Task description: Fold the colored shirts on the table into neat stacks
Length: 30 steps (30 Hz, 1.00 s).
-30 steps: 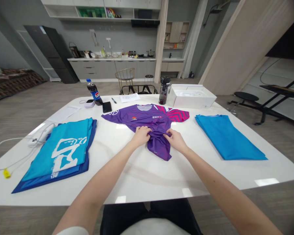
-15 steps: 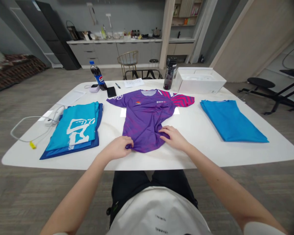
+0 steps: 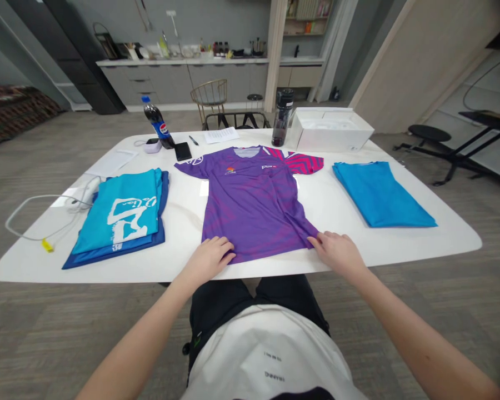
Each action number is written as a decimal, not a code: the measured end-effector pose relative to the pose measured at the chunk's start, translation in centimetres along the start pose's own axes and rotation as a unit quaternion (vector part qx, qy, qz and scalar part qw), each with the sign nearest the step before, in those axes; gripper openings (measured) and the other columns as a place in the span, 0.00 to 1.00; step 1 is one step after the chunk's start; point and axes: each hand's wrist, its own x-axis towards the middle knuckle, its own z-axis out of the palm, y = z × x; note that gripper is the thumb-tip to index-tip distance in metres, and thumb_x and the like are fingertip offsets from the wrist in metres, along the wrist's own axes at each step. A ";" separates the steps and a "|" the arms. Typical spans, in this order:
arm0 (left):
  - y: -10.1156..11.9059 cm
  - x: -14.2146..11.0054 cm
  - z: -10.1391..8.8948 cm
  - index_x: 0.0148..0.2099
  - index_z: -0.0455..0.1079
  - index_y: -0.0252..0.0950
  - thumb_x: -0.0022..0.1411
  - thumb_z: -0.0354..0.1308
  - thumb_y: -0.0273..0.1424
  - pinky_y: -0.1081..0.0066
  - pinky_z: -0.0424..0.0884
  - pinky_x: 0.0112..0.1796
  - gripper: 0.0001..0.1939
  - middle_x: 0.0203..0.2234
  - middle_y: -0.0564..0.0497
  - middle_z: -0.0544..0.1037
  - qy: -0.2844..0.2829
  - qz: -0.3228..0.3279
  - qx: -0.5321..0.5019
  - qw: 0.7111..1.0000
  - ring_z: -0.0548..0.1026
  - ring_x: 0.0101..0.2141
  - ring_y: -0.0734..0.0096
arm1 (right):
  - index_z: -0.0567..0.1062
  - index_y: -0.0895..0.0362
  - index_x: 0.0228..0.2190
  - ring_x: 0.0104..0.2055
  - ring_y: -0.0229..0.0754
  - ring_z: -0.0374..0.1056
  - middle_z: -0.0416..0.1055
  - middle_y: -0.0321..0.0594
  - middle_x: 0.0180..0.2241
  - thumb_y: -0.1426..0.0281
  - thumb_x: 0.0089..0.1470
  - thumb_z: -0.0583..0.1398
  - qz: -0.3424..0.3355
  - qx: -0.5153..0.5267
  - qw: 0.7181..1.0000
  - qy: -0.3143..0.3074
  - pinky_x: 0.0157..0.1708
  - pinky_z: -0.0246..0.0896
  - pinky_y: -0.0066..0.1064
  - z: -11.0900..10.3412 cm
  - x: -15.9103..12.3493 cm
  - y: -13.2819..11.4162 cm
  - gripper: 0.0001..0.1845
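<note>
A purple short-sleeved T-shirt [image 3: 254, 200] lies front up on the white table, its collar at the far side and its hem near the front edge. One sleeve is purple, the other pink and striped. At the hem's left corner, my left hand [image 3: 211, 256] rests on the fabric with fingers stretched out. My right hand [image 3: 339, 253] pinches the right hem corner between thumb and fingers. Some creases run through the shirt's right side. To the left is a stack of folded blue shirts [image 3: 120, 214]; to the right, one folded blue garment [image 3: 383, 194].
Along the table's [image 3: 433, 253] far side stand a cola bottle [image 3: 157, 123], a phone [image 3: 182, 151], a paper sheet [image 3: 220, 135], a dark drinking bottle [image 3: 282, 119] and a white box [image 3: 331, 130]. A white cable [image 3: 33, 197] loops over the left edge.
My right hand has moved right, drawing the hem corner outward; the bunched lower part of the shirt is now spread flatter. My left hand's fingers have uncurled onto the fabric. The view has shifted slightly.
</note>
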 end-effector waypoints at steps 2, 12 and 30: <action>0.0 -0.2 0.1 0.47 0.74 0.41 0.75 0.47 0.38 0.65 0.69 0.44 0.14 0.40 0.48 0.78 0.001 0.001 -0.012 1.000 0.76 0.41 0.64 | 0.76 0.56 0.32 0.36 0.53 0.73 0.76 0.50 0.33 0.55 0.70 0.48 0.024 0.009 0.999 0.025 0.39 0.60 0.42 -0.2 -0.5 0.5 0.25; -0.7 -1.3 0.7 0.49 0.71 0.41 0.70 0.56 0.38 0.62 0.67 0.43 0.10 0.43 0.47 0.76 0.006 -0.055 0.084 0.995 0.73 0.42 0.57 | 0.74 0.54 0.55 0.48 0.53 0.71 0.74 0.50 0.49 0.66 0.67 0.50 -0.056 0.061 0.996 0.032 0.45 0.63 0.42 1.0 0.5 0.5 0.20; 2.7 -0.6 1.0 0.46 0.72 0.41 0.75 0.47 0.36 0.61 0.65 0.45 0.12 0.40 0.49 0.76 0.023 0.040 0.025 0.999 0.72 0.41 0.64 | 0.76 0.53 0.40 0.38 0.47 0.71 0.74 0.42 0.36 0.60 0.72 0.48 -0.141 0.119 0.983 -0.003 0.40 0.64 0.39 0.9 -3.9 1.6 0.20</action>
